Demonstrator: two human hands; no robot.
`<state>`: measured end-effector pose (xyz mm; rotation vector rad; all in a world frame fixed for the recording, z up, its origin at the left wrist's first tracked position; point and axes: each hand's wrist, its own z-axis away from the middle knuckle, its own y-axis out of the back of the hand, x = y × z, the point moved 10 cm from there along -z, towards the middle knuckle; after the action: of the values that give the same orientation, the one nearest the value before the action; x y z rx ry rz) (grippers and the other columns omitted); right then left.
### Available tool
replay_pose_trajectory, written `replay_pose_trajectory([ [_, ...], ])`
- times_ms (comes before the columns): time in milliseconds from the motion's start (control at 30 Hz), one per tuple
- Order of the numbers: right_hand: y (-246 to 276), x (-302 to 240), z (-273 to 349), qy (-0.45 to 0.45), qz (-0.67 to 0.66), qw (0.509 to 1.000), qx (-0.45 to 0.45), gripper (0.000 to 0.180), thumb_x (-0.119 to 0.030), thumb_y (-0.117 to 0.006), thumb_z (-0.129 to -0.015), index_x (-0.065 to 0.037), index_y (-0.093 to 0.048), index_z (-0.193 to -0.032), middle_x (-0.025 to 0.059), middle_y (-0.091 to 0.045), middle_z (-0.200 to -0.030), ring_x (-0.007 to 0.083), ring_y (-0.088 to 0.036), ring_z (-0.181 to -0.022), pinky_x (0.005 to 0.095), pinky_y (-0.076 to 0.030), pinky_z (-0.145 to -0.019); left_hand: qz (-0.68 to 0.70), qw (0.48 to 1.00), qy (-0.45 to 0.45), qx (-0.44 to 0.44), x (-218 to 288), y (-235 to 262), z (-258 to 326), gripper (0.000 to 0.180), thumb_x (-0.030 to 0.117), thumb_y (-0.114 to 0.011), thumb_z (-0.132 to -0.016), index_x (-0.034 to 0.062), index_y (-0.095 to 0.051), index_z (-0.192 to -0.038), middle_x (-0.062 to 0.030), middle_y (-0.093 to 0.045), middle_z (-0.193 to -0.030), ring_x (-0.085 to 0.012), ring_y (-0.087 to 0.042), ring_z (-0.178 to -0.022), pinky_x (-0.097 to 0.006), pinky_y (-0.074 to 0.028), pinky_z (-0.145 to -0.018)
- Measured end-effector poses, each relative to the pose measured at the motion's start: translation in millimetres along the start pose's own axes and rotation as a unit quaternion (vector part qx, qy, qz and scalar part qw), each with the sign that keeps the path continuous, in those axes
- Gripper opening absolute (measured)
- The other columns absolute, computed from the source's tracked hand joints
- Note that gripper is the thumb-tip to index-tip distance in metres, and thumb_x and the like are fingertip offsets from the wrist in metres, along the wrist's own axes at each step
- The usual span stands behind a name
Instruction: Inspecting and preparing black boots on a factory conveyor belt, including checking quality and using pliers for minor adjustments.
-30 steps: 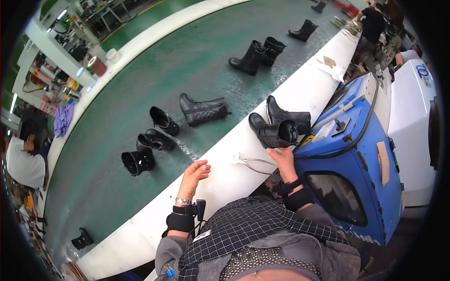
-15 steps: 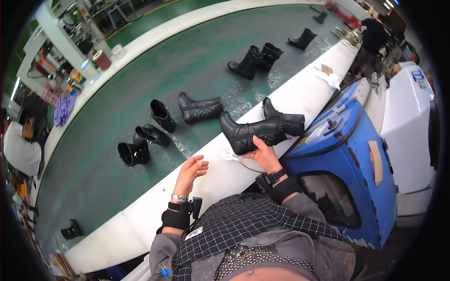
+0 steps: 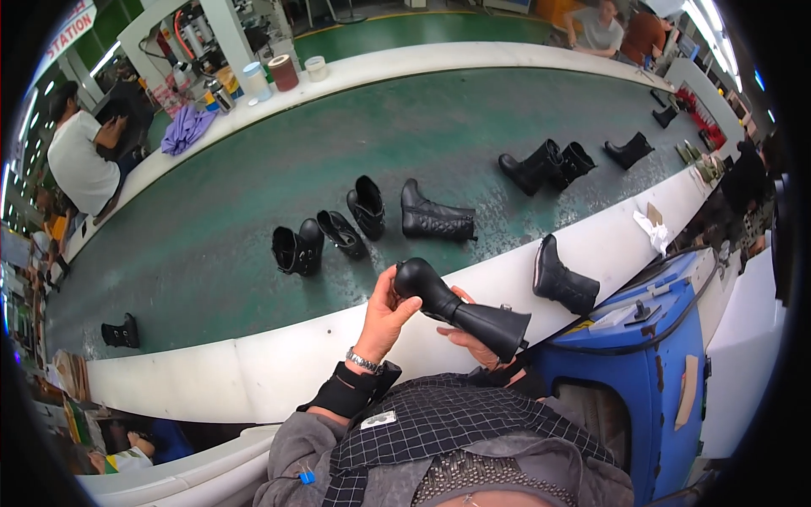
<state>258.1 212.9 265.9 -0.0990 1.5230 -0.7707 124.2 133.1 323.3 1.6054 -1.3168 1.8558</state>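
Note:
A black boot [image 3: 486, 323] is held over the white ledge, toe to the left and shaft opening to the right. My left hand [image 3: 384, 317] is closed around its toe end, thumb on the near side. Beneath the shaft, my right hand [image 3: 475, 341] grips it from below; some fingers are hidden behind the leather. Another black boot [image 3: 564, 279] lies on its side on the ledge, to the right of my hands. Beyond them on the green belt lies a boot with a quilted shaft [image 3: 438, 211].
The white ledge [image 3: 245, 376] runs along the green conveyor belt [image 3: 203, 194], which carries several more black boots [image 3: 297, 247]. To my right stands a blue machine [image 3: 659, 372]. Jars [image 3: 284, 74] and a purple cloth [image 3: 187, 128] sit on the far ledge. Other people work around the belt.
My left hand, empty before, has taken hold of the boot's toe. The boot has been turned and brought nearer, its toe still leftward. The view has swung right to left across the belt.

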Motion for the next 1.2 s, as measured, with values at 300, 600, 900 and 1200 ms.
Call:
replay_pose_trajectory([
  [300,20.8,26.9,-16.0,-0.012,0.233,0.972,-0.026,0.099,-0.008,-0.074,-0.074,-0.005,-0.008,-0.148,0.0151,-0.037,-0.141,0.0220,-0.037,-0.130,0.0381,-0.032,-0.106,0.022,0.999,0.001,-0.030,5.7,-4.4,-3.7,0.061,0.004,-0.065,-0.083,0.0062,-0.038,-0.137,-0.0030,-0.052,-0.122,-0.0118,-0.050,-0.111,-0.027,-0.041,-0.095],
  [600,2.1,-22.3,-7.9,0.198,0.305,0.932,0.009,0.090,-0.011,-0.077,-0.076,-0.007,-0.020,-0.146,0.0190,-0.038,-0.138,0.0273,-0.046,-0.123,0.0401,-0.040,-0.102,0.164,0.984,0.048,-0.048,-23.6,12.0,-14.1,0.063,0.013,-0.069,-0.080,0.0089,-0.041,-0.136,-0.0042,-0.051,-0.128,-0.0177,-0.048,-0.119,-0.034,-0.037,-0.102],
  [900,26.5,-35.0,-20.0,0.149,0.346,0.918,0.121,0.042,-0.015,-0.068,-0.081,0.000,-0.054,-0.117,0.0137,-0.057,-0.117,0.0260,-0.054,-0.112,0.0396,-0.042,-0.099,0.025,0.974,0.225,-0.018,-68.5,22.1,-21.6,0.067,0.032,-0.059,-0.091,0.0117,-0.026,-0.146,-0.0064,-0.044,-0.137,-0.0183,-0.042,-0.126,-0.038,-0.034,-0.104],
  [1200,137.4,-114.2,-118.2,0.225,0.341,0.857,0.315,0.030,-0.024,-0.071,-0.078,0.000,-0.066,-0.095,0.0102,-0.068,-0.086,0.0226,-0.066,-0.079,0.0328,-0.049,-0.070,-0.202,0.940,0.274,-0.028,-137.2,51.5,-34.1,0.065,0.028,-0.061,-0.090,-0.0010,-0.032,-0.141,-0.0249,-0.033,-0.145,-0.0292,-0.030,-0.137,-0.035,-0.028,-0.109],
])
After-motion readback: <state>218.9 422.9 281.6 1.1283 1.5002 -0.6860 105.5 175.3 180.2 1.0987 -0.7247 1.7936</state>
